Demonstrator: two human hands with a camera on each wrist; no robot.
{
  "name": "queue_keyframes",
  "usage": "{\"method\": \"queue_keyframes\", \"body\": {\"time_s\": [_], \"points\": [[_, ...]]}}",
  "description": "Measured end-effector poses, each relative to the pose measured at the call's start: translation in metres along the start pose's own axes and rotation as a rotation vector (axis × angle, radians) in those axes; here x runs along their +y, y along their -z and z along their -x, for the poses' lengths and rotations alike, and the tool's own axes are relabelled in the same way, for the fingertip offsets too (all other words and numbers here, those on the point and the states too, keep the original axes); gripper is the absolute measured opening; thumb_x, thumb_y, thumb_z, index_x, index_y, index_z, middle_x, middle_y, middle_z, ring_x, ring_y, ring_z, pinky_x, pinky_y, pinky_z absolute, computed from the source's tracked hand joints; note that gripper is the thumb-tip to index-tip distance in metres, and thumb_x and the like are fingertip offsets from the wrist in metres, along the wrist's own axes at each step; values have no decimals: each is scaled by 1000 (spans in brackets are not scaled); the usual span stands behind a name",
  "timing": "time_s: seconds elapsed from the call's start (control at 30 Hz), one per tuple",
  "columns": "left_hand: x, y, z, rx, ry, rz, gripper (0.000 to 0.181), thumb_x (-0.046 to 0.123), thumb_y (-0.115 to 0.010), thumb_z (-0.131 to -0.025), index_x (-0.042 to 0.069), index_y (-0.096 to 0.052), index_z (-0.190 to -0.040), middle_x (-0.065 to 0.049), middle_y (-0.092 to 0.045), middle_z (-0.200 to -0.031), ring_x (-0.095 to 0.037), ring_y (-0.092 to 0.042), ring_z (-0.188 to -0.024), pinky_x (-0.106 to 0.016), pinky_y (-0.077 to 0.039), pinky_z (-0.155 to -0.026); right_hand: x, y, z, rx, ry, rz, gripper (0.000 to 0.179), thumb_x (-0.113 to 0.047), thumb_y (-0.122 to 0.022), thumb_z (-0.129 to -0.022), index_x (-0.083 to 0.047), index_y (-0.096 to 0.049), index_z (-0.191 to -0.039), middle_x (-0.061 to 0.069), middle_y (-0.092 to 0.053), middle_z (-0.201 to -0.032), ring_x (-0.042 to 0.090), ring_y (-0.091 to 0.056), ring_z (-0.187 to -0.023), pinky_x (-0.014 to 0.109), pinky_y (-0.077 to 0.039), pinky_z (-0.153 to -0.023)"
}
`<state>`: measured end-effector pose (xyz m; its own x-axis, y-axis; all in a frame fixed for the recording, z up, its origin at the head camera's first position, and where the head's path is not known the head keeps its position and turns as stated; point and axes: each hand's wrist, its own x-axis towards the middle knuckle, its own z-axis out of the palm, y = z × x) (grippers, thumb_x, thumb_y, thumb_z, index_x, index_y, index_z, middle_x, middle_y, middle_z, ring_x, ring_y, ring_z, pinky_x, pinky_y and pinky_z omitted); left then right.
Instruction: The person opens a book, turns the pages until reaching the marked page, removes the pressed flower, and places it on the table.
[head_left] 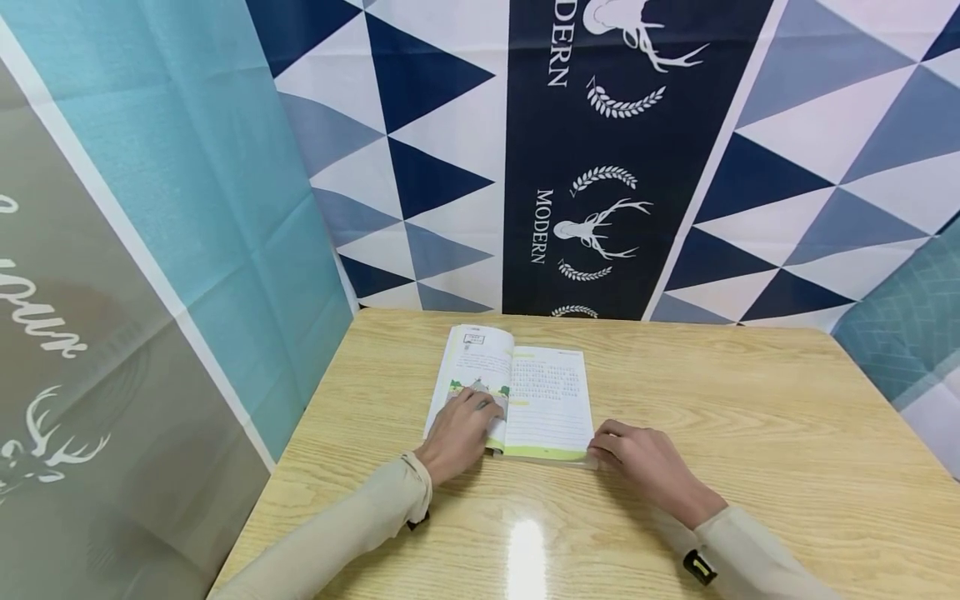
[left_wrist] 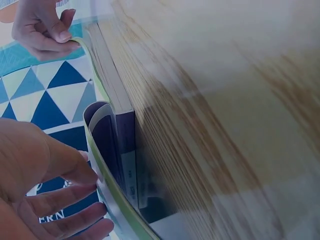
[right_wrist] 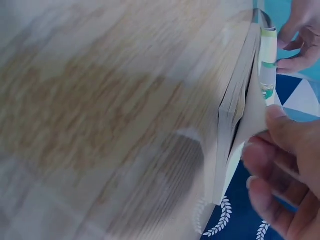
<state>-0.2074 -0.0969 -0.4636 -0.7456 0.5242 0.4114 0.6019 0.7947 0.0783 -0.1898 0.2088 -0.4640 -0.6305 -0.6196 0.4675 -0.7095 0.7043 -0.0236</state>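
An open book (head_left: pixel 551 425) lies on the wooden table, its left page (head_left: pixel 480 362) bulging up and carrying a coloured picture. My left hand (head_left: pixel 461 429) rests on the lower part of that page; the left wrist view shows its fingers (left_wrist: pixel 75 212) spread loosely against the paper. At the lower right corner, my right hand (head_left: pixel 641 458) pinches the edge of a page between thumb and fingers. In the right wrist view this lifted page (right_wrist: pixel 254 117) stands apart from the thick block of pages (right_wrist: pixel 222 145) beneath.
The light wooden table (head_left: pixel 750 408) extends right of the book and towards me. Patterned cloth (head_left: pixel 442 167) hangs behind the table, and a teal and grey cloth (head_left: pixel 210 208) hangs along the left. Dark bands (head_left: pixel 700 567) sit at both sleeve cuffs.
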Motion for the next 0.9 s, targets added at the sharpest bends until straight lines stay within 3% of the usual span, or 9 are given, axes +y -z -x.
{"method": "queue_keyframes", "body": {"time_s": [0.3, 0.47, 0.53, 0.7, 0.8, 0.9], "points": [[2, -6, -2, 38, -93, 22, 20, 2, -61, -82, 15, -71, -93, 1, -63, -102, -17, -53, -102, -33, -41, -98, 2, -3, -2, 54, 138, -18, 12, -10, -73, -79, -11, -69, -90, -4, -59, -93, 6, -58, -64, 26, -48, -52], [7, -10, -3, 33, -130, 20, 13, 11, -61, -87, 19, -71, -90, 2, -62, -101, -16, -51, -102, -31, -44, -88, 1, -2, -2, 32, 164, -68, 9, -9, -69, -84, -12, -69, -93, -3, -59, -98, 6, -59, -73, 23, -50, -56], [10, -11, -3, 16, -121, 19, 10, 26, -62, -90, 20, -71, -90, 3, -61, -102, -17, -50, -103, -32, -43, -86, 0, 0, -3, 39, 150, -103, 9, -10, -70, -84, -14, -69, -91, -5, -60, -96, 4, -58, -73, 21, -49, -58], [17, -14, -4, -26, -100, -23, 47, 66, -57, -82, 21, -68, -91, 2, -58, -102, -19, -47, -101, -36, -40, -88, -1, 6, -6, 105, 41, -210, 16, -10, -78, -77, -18, -70, -88, -10, -62, -91, -5, -48, -63, 13, -41, -54], [19, -14, -5, -14, -92, -49, 49, 68, -58, -80, 21, -68, -91, 1, -58, -100, -20, -47, -98, -36, -41, -83, -2, 12, -8, 142, -2, -253, 17, -11, -78, -76, -19, -71, -89, -10, -63, -93, -7, -44, -59, 10, -38, -53], [19, -13, -5, 13, -73, -46, 39, 58, -62, -83, 21, -70, -92, 2, -60, -99, -20, -49, -97, -35, -42, -81, -2, 16, -9, 175, -42, -260, 21, -12, -78, -77, -19, -71, -96, -8, -63, -97, -7, -44, -57, 9, -37, -52]]}}
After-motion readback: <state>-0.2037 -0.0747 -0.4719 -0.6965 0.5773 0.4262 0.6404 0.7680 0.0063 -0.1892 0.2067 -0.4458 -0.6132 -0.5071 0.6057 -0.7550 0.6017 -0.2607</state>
